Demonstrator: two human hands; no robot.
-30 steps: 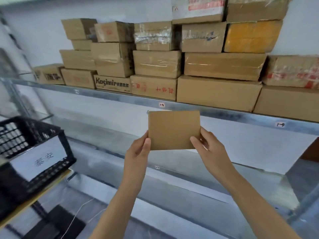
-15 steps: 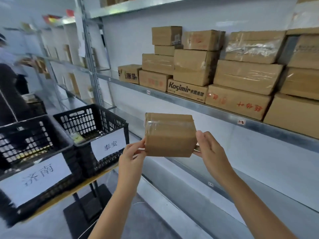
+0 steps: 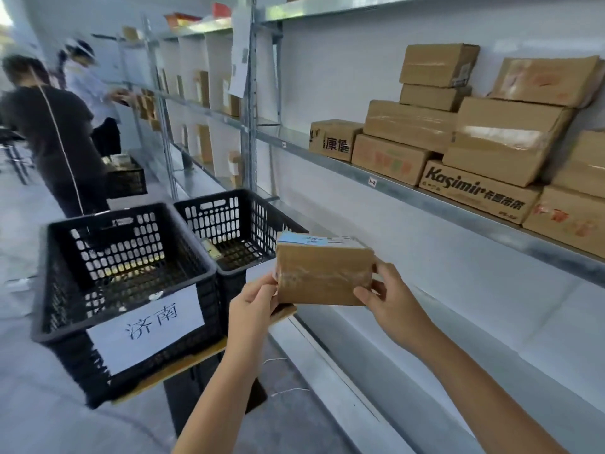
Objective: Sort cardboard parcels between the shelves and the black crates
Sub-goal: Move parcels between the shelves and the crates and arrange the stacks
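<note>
Both hands hold one small cardboard parcel (image 3: 324, 273) in the air at the centre of the frame. The left hand (image 3: 250, 306) pinches its lower left edge between thumb and fingers. The right hand (image 3: 393, 303) grasps its right end, with the thumb on the front face and the fingers curled round behind. The parcel's taped front face is turned to the camera, and a pale blue label (image 3: 304, 239) lies on its top face. It hangs just in front of the right corner of the far crate (image 3: 235, 211), touching neither crate.

Two black crates stand side by side on a wooden desk (image 3: 183, 362) in the lower left of the frame. The near crate (image 3: 72, 355) carries a white paper sign (image 3: 147, 326) with Chinese characters on its front. Something small and yellowish (image 3: 211, 249) lies in the far crate; what it is cannot be told.

A metal shelf (image 3: 393, 191) runs across the right half of the frame, above the parcel. On it, at the upper right, sit stacked parcels (image 3: 409, 126), among them a box printed "Kasimir" (image 3: 478, 191).

In the upper left, blurred, a person in dark clothes (image 3: 55, 136) and a person in white (image 3: 88, 90) stand by further shelving, with a third crate (image 3: 127, 180) near them.
</note>
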